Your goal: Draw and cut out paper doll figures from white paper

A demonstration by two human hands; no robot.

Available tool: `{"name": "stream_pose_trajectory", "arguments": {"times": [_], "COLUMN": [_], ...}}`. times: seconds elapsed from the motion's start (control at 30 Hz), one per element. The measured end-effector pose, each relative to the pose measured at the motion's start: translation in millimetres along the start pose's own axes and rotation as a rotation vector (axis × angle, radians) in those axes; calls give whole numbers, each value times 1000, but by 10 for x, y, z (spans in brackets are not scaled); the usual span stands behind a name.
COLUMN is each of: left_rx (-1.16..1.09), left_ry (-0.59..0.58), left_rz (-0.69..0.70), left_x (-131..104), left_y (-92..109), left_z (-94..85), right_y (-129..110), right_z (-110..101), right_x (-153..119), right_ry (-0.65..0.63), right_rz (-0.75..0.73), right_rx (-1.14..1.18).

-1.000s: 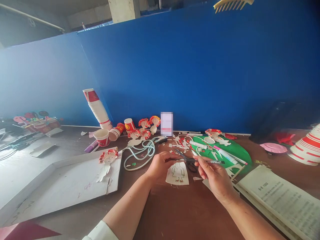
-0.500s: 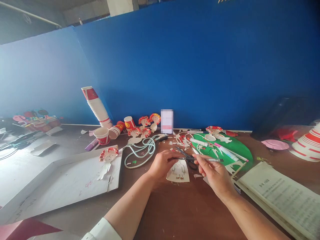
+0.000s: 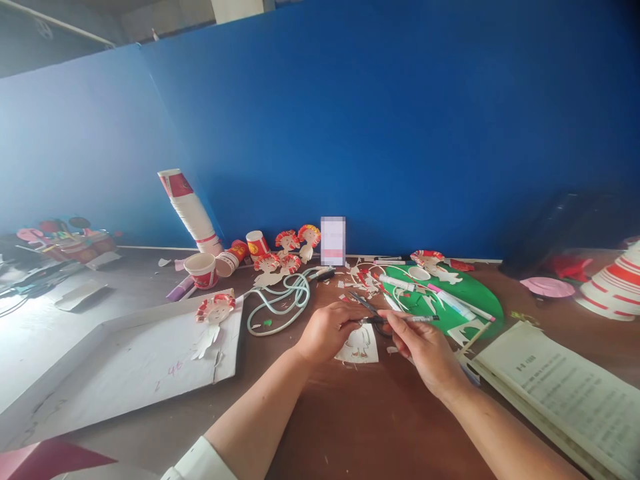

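A slim black-and-white marker (image 3: 423,319) lies level above the table, pinched in my right hand (image 3: 425,347). My left hand (image 3: 327,333) is closed around the marker's dark left end; its fingertips are partly hidden. Beneath my hands rests a white paper piece (image 3: 359,347) with a figure drawn on it, its upper part covered by my left hand. Black scissors (image 3: 366,304) lie just behind the marker, their handles partly hidden by my right hand.
Paper scraps (image 3: 367,277) and a green disc (image 3: 487,303) with markers lie behind my hands. A pale cable (image 3: 295,303), paper-cup figures (image 3: 267,267) and a leaning cup stack (image 3: 193,217) are to the left. A white box lid (image 3: 130,373) and a book (image 3: 560,387) flank my arms.
The marker has shifted slightly left with my right hand. My left hand covers more of the drawing's upper part. The view has moved slightly.
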State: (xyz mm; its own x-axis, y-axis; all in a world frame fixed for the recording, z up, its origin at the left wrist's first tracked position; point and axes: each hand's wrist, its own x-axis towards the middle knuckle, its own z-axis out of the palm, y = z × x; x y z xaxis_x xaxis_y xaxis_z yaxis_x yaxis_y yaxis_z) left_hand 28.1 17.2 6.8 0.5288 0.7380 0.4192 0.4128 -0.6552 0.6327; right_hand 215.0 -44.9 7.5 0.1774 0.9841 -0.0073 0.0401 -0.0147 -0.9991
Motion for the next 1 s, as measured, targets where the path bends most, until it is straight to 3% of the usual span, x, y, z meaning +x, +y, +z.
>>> {"name": "stream_pose_trajectory", "arguments": {"times": [0.47,0.6,0.67,0.8,0.9,1.0], "left_rx": [57,113,227,440,496,475], "left_ry": [-10,64,126,50,6,-40], "left_rz": [89,-49,-201,-380,-427,-496], "left_x": [2,0,-9,-27,-33,-37], "left_y": [51,24,-31,-129,-133,-116], "left_z": [11,0,-19,-35,-19,-12], "right_y": [41,39,47,81,111,133], "right_z": [10,-93,-195,-408,-497,-540], "right_x": [7,86,143,238,271,283], "right_ry": [-9,63,193,428,351,266], "right_rz": [79,1,-102,-346,-262,-194], "right_rx": [107,59,-84,-688,-1127,-1366]}}
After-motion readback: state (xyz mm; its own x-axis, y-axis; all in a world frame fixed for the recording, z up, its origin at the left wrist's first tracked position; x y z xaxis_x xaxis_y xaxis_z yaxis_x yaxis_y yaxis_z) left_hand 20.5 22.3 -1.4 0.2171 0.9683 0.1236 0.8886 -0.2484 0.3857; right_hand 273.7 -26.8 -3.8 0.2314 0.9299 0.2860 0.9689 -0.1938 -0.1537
